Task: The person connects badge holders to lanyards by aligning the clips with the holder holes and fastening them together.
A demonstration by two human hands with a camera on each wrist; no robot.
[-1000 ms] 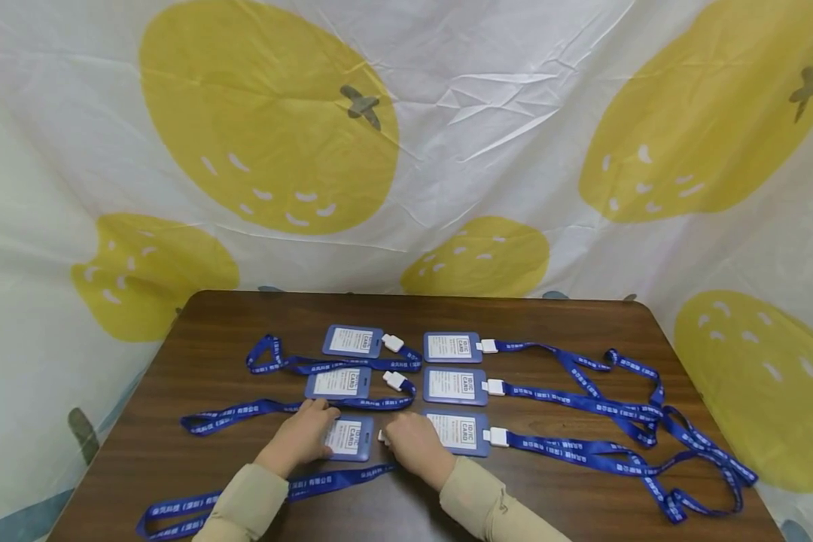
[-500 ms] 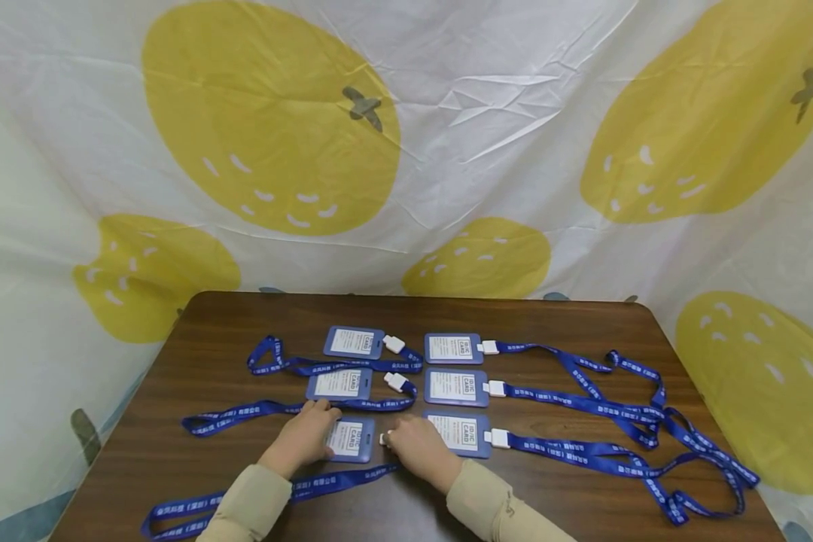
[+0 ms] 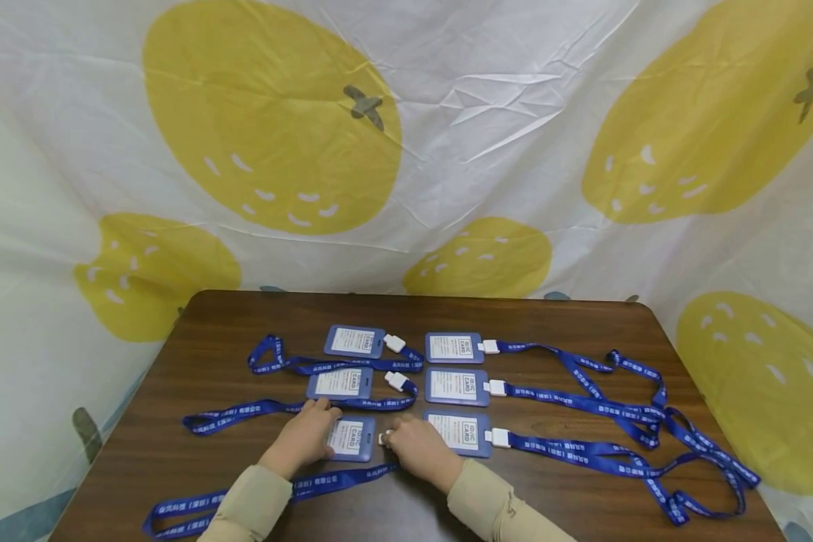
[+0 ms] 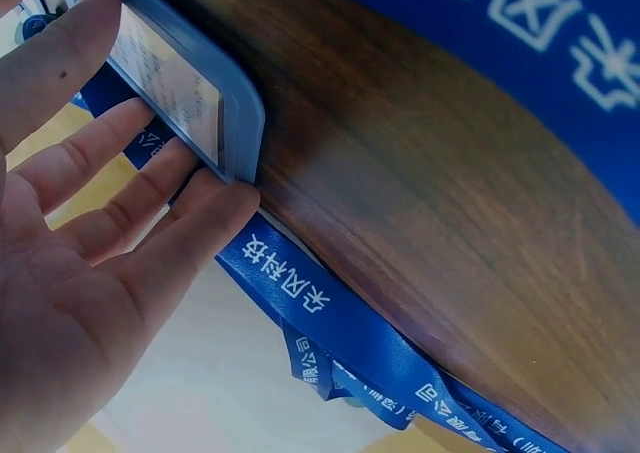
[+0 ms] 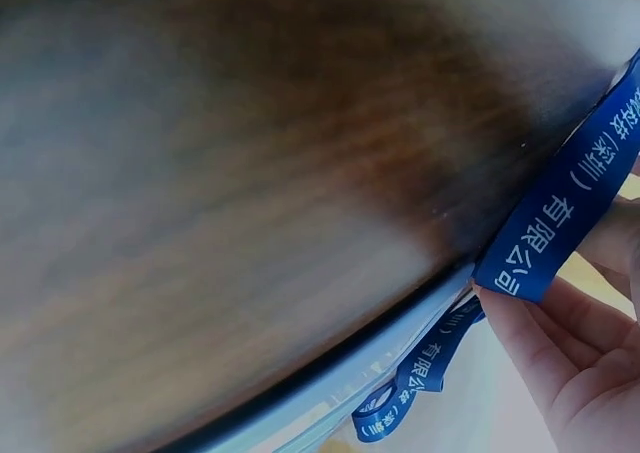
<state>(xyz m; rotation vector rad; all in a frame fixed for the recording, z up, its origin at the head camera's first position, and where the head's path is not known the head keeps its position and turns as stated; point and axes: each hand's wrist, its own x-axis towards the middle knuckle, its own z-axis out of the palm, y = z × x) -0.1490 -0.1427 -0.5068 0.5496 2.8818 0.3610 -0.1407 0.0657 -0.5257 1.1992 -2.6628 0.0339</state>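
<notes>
In the head view, my left hand (image 3: 302, 438) holds a blue ID card holder (image 3: 361, 439) by its left end, close over the table. The left wrist view shows the thumb on one long edge of this card holder (image 4: 236, 123) and the fingers along the other. My right hand (image 3: 418, 449) pinches the white clip (image 3: 382, 439) of a blue lanyard (image 3: 344, 479), just right of the card holder's slot. Printed strap of the lanyard (image 5: 550, 223) runs past the right fingers (image 5: 520, 338) in the right wrist view. The fingers partly hide the clip.
Two more card holders (image 3: 354, 342) with loose lanyards (image 3: 366, 366) lie behind on the left, their clips apart from them. On the right, three card holders (image 3: 455, 386) are joined to lanyards (image 3: 583, 403) stretching rightward. A patterned curtain (image 3: 406, 150) surrounds the wooden table (image 3: 549, 512).
Both hands stay nearly in place, the left on the card holder and the right on the clip. The whole head view has shifted very slightly.
</notes>
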